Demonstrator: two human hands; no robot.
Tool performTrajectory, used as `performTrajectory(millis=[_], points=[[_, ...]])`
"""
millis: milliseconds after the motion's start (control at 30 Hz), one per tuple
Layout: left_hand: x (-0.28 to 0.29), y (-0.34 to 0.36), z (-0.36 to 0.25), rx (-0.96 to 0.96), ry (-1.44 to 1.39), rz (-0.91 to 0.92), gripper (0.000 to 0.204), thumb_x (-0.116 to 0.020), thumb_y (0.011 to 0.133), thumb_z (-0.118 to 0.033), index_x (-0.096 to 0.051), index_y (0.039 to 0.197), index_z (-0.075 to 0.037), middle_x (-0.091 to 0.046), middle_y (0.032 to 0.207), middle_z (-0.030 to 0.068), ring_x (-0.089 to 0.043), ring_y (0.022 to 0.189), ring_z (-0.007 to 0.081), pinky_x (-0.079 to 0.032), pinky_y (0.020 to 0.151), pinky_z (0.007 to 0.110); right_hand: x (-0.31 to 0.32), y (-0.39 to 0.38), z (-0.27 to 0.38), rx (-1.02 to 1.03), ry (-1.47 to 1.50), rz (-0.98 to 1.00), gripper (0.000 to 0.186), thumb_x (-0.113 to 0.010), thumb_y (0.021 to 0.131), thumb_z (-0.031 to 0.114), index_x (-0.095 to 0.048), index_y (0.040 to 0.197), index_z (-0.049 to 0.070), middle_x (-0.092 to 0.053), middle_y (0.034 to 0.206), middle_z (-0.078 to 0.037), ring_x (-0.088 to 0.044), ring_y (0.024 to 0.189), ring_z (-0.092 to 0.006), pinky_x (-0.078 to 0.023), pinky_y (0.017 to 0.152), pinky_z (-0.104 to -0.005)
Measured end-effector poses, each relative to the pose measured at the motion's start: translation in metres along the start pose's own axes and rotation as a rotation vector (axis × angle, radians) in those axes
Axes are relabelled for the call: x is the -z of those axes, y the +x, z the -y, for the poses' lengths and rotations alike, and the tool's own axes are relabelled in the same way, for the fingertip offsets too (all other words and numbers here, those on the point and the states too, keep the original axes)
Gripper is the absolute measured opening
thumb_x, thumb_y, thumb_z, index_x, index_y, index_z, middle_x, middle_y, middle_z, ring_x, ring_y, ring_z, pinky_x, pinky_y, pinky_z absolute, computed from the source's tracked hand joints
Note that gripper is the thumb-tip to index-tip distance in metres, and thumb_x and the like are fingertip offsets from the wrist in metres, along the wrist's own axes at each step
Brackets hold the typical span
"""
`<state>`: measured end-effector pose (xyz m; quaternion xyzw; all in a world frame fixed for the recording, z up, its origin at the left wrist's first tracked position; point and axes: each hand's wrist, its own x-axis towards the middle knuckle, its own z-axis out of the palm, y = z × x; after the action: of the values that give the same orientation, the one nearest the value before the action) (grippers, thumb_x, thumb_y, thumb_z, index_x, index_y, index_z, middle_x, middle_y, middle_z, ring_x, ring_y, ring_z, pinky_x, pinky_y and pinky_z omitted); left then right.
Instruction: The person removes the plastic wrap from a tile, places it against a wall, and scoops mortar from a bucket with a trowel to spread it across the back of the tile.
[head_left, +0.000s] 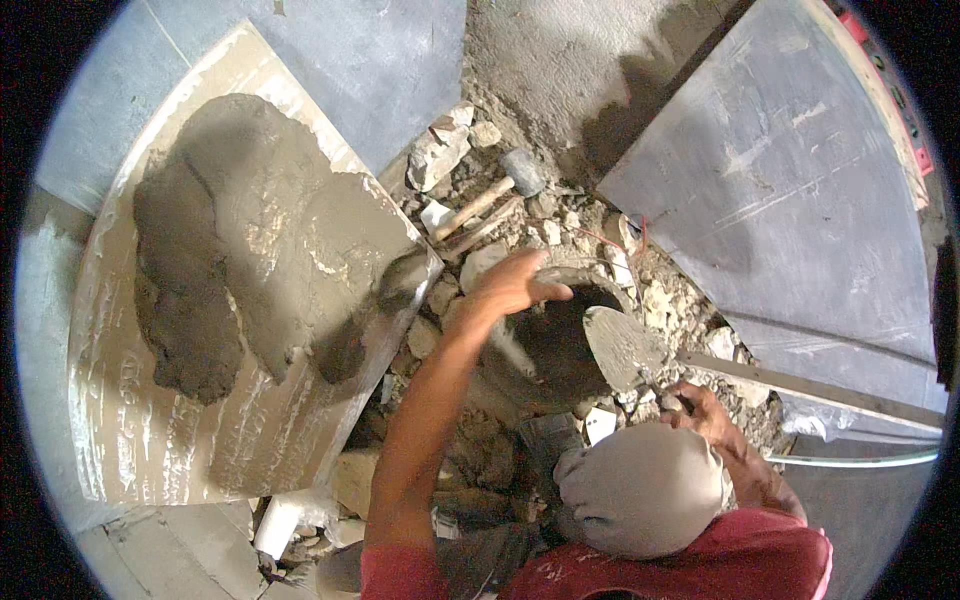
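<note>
Neither my left hand nor my right hand appears. Below me crouches a co-worker in a red top (680, 560) and pale grey cap (640, 485). The co-worker's left hand (515, 285) is at the rim of a dark bucket (540, 355), fingers apart. Their right hand (700, 410) grips a mortar-coated trowel (620, 345) whose blade is by the bucket's right side. To the left, a large tan tile (140, 450), streaked along its lower part, carries a thick, uneven spread of wet grey mortar (240, 240).
Broken rubble (570, 225) surrounds the bucket, with a mallet (520, 170) lying among it. Blue-grey tiles (760, 180) flank the rubble. A long straight bar (810, 385) lies at the right, above a pale strip (860, 460). A white cylinder (280, 520) lies at lower left.
</note>
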<state>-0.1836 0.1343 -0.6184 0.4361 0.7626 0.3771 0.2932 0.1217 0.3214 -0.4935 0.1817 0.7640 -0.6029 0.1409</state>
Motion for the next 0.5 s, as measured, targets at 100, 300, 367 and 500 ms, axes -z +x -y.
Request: performTrajectory(millis=[100,300,367,500], points=[[0.008,0.025,-0.013,0.040,0.004,0.240,0.081,-0.057,0.062,-0.073,-0.061,0.106,-0.004,-0.062,0.095,0.0199,-0.060,0.091,0.0312,-0.045,0.080,0.039,0.005,-0.004,-0.005,-0.172,-0.155,0.034,0.044,-0.070,0.075,0.018,-0.052,0.110,-0.002,-0.058,0.096,-0.011,-0.059,0.086,-0.0184,-0.049,0.074,-0.0321],[-0.026,0.015,-0.032,0.014,-0.108,0.102,0.042,-0.052,0.082,-0.046,-0.065,0.091,-0.006,-0.062,0.077,0.0179,-0.060,0.072,0.0272,-0.045,0.068,0.035,0.008,0.003,0.006,-0.088,-0.053,0.005,0.042,-0.068,0.080,0.025,-0.053,0.109,-0.001,-0.058,0.092,-0.010,-0.056,0.081,-0.0172,-0.047,0.073,-0.0314],[-0.019,0.000,-0.046,0.037,-0.149,0.005,0.033,-0.051,0.087,-0.033,-0.064,0.097,-0.005,-0.065,0.080,0.0141,-0.059,0.071,0.0235,-0.046,0.069,0.033,0.017,0.009,-0.005,-0.131,-0.340,0.028,0.045,-0.062,0.085,0.033,-0.052,0.111,-0.002,-0.058,0.091,-0.012,-0.056,0.084,-0.0192,-0.045,0.077,-0.0333],[-0.021,-0.043,-0.026,0.179,-0.618,-0.273,0.041,-0.048,0.090,-0.041,-0.064,0.094,-0.004,-0.063,0.076,0.0072,-0.055,0.072,0.0145,-0.044,0.066,0.031,0.005,0.030,0.002,-0.097,-0.328,-0.041,0.058,-0.059,0.084,0.045,-0.051,0.115,-0.003,-0.058,0.089,-0.009,-0.055,0.074,-0.0153,-0.046,0.064,-0.0289]])
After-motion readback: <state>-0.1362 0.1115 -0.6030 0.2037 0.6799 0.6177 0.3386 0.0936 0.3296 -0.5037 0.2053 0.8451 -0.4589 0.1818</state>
